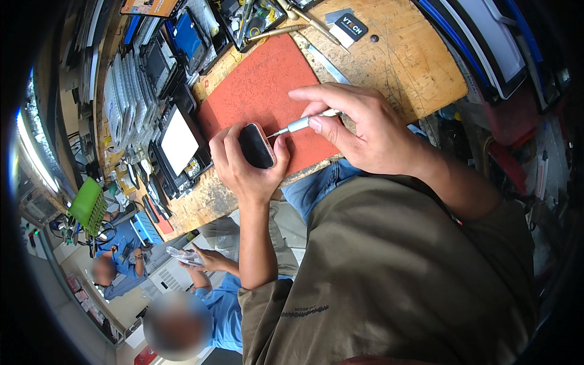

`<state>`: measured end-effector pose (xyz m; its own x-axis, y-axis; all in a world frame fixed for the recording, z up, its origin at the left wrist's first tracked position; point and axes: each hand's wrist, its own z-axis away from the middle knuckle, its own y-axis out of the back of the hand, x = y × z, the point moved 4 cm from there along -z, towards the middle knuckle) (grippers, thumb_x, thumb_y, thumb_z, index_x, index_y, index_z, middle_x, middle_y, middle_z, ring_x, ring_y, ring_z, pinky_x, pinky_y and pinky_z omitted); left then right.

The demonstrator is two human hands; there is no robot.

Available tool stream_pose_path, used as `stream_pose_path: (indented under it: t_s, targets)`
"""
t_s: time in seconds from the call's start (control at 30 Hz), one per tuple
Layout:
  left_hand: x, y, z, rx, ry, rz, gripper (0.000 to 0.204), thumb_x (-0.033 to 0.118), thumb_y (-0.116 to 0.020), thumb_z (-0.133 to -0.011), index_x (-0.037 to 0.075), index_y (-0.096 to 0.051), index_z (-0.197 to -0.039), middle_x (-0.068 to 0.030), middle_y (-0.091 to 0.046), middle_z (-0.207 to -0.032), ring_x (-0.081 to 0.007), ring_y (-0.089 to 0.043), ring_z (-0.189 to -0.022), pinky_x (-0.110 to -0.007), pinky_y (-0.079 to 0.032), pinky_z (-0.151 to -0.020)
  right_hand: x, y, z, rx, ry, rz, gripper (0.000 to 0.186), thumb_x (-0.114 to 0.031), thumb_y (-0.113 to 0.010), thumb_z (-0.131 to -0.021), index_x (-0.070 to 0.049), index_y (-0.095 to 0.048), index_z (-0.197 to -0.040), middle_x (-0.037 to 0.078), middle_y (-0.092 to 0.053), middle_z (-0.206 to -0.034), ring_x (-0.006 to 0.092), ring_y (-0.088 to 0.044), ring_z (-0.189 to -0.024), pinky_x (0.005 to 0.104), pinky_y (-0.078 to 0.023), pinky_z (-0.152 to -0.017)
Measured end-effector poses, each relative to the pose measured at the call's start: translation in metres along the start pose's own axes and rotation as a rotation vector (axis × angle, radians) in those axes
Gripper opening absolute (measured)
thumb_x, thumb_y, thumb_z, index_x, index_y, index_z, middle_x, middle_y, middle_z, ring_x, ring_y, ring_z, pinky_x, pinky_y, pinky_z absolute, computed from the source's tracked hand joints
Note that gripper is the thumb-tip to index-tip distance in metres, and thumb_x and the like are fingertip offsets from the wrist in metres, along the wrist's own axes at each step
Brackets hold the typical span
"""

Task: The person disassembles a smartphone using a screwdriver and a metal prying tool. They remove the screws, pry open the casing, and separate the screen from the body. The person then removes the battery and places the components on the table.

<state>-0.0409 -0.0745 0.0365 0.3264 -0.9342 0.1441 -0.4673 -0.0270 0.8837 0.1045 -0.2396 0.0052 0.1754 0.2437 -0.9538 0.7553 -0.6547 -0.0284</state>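
Observation:
A smartphone (256, 146) with a dark screen and a pinkish frame is gripped by its edges in my left hand (248, 173), just above the red work mat (255, 79). My right hand (371, 125) pinches a slim silver screwdriver (298, 125) between thumb and fingers. The screwdriver's tip meets the phone's edge on the right side, close to my left thumb. Whether the tip sits in a screw is too small to tell.
Wooden bench (420, 67) holds tweezers (316, 25), a flat metal blade (328, 64) and a dark card (351, 27). Bubble-wrapped packets (131, 88) and a white-screened device (176, 140) crowd the left. Two people in blue are at lower left; one holds a plastic-wrapped item (184, 255).

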Motion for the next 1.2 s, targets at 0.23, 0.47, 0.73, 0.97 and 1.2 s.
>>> stream_pose_path:
  t_s: [0.23,0.47,0.73,0.97,1.2]
  targets:
    - [0.0001,0.0003,0.0004,-0.002,-0.010,0.017,0.052,0.029,-0.088,-0.075,0.001,-0.067,-0.113,-0.0185,-0.062,-0.107,-0.0377,-0.065,-0.098,-0.046,-0.054,-0.088,0.0008,0.0011,0.0006,-0.010,-0.034,-0.012,0.037,0.001,-0.066,-0.099,0.000,-0.066,-0.135,0.011,-0.074,-0.104,0.0181,-0.072,-0.092,0.0326,-0.057,-0.083]
    - [-0.0001,0.0002,0.0015,0.000,0.001,0.013,0.052,0.030,-0.088,-0.075,0.001,-0.067,-0.113,-0.0186,-0.062,-0.108,-0.0375,-0.066,-0.099,-0.045,-0.054,-0.089,0.0012,0.0013,0.0011,-0.010,-0.029,-0.006,0.037,0.001,-0.065,-0.099,0.000,-0.066,-0.136,0.011,-0.075,-0.104,0.0178,-0.072,-0.092,0.0322,-0.057,-0.083]
    - [-0.0001,-0.0016,0.0003,0.004,-0.066,0.014,0.052,0.031,-0.087,-0.078,-0.002,-0.066,-0.113,-0.0202,-0.067,-0.104,-0.0388,-0.068,-0.094,-0.045,-0.055,-0.085,0.0000,0.0013,-0.0004,-0.012,0.019,0.033,0.034,0.001,-0.066,-0.098,0.000,-0.068,-0.132,0.012,-0.074,-0.104,0.0196,-0.072,-0.091,0.0329,-0.057,-0.081]
    - [-0.0003,-0.0017,0.0001,0.000,-0.075,0.008,0.052,0.031,-0.086,-0.079,-0.002,-0.066,-0.113,-0.0206,-0.067,-0.102,-0.0391,-0.069,-0.092,-0.045,-0.056,-0.084,-0.0008,0.0029,-0.0023,-0.048,0.056,0.034,0.028,0.003,-0.064,-0.098,0.001,-0.070,-0.126,0.014,-0.072,-0.102,0.0226,-0.071,-0.093,0.0335,-0.055,-0.081]
    - [-0.0017,-0.0024,0.0002,0.011,-0.084,0.024,0.048,0.028,-0.085,-0.077,-0.002,-0.067,-0.111,-0.0192,-0.068,-0.101,-0.0385,-0.068,-0.091,-0.045,-0.055,-0.083,-0.0021,0.0014,-0.0042,-0.065,0.068,0.089,0.018,-0.003,-0.062,-0.103,0.003,-0.071,-0.116,0.013,-0.073,-0.088,0.0223,-0.073,-0.079,0.0339,-0.057,-0.071]
